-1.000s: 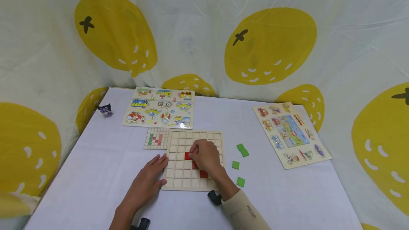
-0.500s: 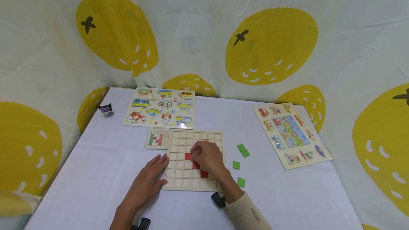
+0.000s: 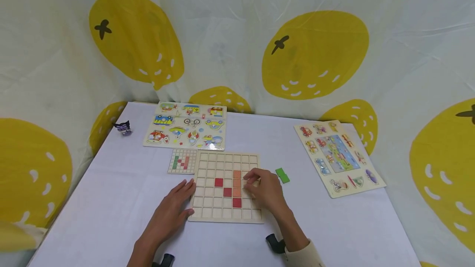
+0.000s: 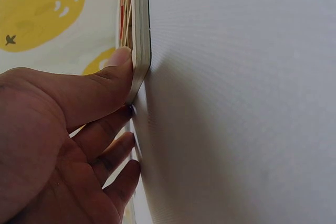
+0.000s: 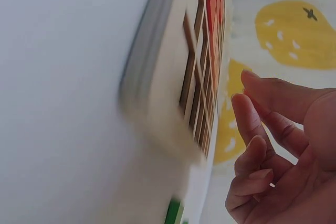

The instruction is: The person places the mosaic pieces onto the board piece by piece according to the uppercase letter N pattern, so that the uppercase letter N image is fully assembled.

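Note:
A wooden grid board [image 3: 205,213] lies on the table with red tiles [image 3: 219,182] in a diagonal and a short column of orange tiles [image 3: 236,183] in its cells. My left hand [image 3: 172,205] rests along the board's left edge; in the left wrist view its thumb [image 4: 100,90] touches the rim and the other fingers spread beyond. Over the board's right side is my right hand [image 3: 268,190], thumb and index finger bent towards each other with nothing between them. Green tiles [image 3: 283,175] lie on the cloth right of the board.
A small pattern card [image 3: 182,161] adjoins the board's upper left. Behind it lies a vehicle puzzle [image 3: 185,135]. Another picture puzzle [image 3: 334,186] sits at the right, and a small dark figurine [image 3: 123,127] stands at the far left.
My right hand has moved right, off the upper red tile, uncovering the orange tiles. Hand and forearm now cover the two nearer green tiles. The left hand stays put.

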A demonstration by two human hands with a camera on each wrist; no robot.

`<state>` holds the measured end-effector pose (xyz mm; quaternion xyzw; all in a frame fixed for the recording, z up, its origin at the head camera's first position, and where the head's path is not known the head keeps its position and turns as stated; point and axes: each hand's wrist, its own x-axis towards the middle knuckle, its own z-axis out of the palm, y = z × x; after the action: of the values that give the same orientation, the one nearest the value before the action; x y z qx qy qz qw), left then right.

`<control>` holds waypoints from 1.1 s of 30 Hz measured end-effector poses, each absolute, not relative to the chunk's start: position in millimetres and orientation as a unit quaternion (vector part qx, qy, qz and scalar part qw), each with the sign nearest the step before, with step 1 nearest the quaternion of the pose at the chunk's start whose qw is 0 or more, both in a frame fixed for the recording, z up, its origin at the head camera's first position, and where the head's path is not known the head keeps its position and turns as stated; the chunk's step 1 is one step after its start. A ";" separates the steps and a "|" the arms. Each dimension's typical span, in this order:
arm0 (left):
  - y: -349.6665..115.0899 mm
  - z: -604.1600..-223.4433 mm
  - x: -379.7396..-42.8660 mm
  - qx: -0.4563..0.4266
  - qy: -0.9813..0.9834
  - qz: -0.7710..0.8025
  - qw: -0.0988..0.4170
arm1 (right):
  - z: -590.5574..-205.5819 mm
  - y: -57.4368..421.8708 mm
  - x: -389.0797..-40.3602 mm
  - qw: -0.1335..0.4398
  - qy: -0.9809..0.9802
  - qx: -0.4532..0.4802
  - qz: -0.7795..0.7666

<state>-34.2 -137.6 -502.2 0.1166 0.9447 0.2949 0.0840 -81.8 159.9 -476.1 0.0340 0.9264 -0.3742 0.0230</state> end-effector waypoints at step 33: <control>-139.2 -503.3 -32.2 0.119 0.940 0.311 0.078 | -480.8 228.8 -59.8 0.050 0.947 0.116 -0.295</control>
<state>-32.2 -139.2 -503.3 0.1190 0.9396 0.3114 0.0779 -59.8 228.8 -480.8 0.1164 0.9472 -0.2946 0.0502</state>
